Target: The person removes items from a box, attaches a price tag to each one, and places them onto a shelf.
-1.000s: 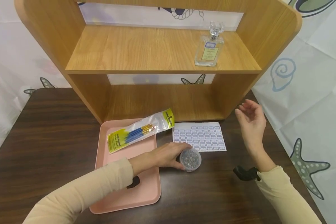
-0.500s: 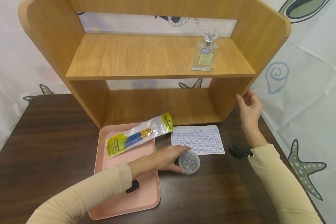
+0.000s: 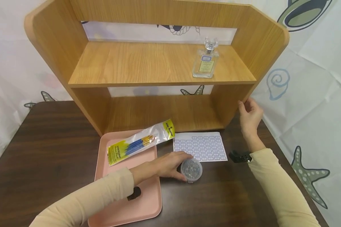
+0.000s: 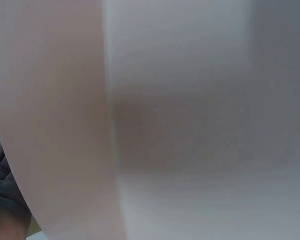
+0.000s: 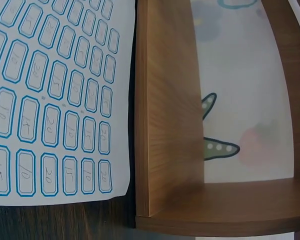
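Note:
A round clear tub (image 3: 191, 170) of small silvery pieces stands on the table in front of the label sheet. My left hand (image 3: 169, 165) holds it from the left, thumb at the near side and fingers round the far side. At the lower right of the wooden shelf (image 3: 162, 63), my right hand (image 3: 250, 118) grips the side panel's front edge. Its thumb is on the front and the other fingers are on the outer side, partly hidden. Blurred pink tray fills most of the left wrist view. The right wrist view shows handwritten numbers on the label sheet (image 5: 57, 100) beside the shelf.
A pink tray (image 3: 143, 208) lies under my left forearm. Across its far end rests a plastic packet of artist brushes (image 3: 140, 142). A glass perfume bottle (image 3: 205, 64) with a blue-bordered label stands on the upper shelf. A patterned white cloth (image 3: 309, 104) hangs behind.
My right hand has moved left to the shelf's side panel and taken hold of its edge. The left hand keeps hold of the tub. The head view has tilted up slightly.

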`<action>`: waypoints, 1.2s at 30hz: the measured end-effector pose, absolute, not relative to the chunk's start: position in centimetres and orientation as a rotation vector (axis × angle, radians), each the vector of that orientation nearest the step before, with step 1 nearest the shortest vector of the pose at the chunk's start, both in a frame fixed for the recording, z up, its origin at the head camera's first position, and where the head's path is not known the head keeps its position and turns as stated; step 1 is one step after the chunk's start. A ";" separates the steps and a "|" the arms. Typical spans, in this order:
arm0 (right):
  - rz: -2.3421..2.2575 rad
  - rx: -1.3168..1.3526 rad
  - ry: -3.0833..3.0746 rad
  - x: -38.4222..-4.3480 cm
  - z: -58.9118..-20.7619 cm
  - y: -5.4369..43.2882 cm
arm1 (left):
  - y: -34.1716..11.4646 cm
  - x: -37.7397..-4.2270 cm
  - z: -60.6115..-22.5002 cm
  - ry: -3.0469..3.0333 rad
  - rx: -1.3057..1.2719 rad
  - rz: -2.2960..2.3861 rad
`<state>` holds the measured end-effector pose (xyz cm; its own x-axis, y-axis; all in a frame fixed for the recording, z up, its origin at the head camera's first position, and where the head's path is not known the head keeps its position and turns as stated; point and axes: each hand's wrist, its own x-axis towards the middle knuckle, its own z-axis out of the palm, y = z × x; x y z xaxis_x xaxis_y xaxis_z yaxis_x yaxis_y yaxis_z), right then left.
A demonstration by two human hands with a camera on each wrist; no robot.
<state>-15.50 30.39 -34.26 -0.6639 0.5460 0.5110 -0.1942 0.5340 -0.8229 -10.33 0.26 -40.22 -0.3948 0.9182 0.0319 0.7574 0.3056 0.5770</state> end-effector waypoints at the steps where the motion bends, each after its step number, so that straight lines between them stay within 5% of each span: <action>1: 1.170 -0.288 -1.991 -15.5 -34.5 30.5 | 0.2 -10.3 -40.2 2.272 1.516 0.757; 16: 1.117 -0.304 -2.020 -15.6 -34.9 30.4 | -0.2 -10.1 -39.8 2.229 1.462 0.911; 36: 1.097 -0.290 -2.024 -15.3 -34.5 30.4 | -3.1 -10.9 -33.3 2.050 1.114 1.369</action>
<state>-15.27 30.43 -34.48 -0.6546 0.5298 0.5392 -0.1626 0.5979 -0.7849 -10.88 -3.09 -33.29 -0.5828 0.8090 0.0765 0.3807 0.1886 0.9052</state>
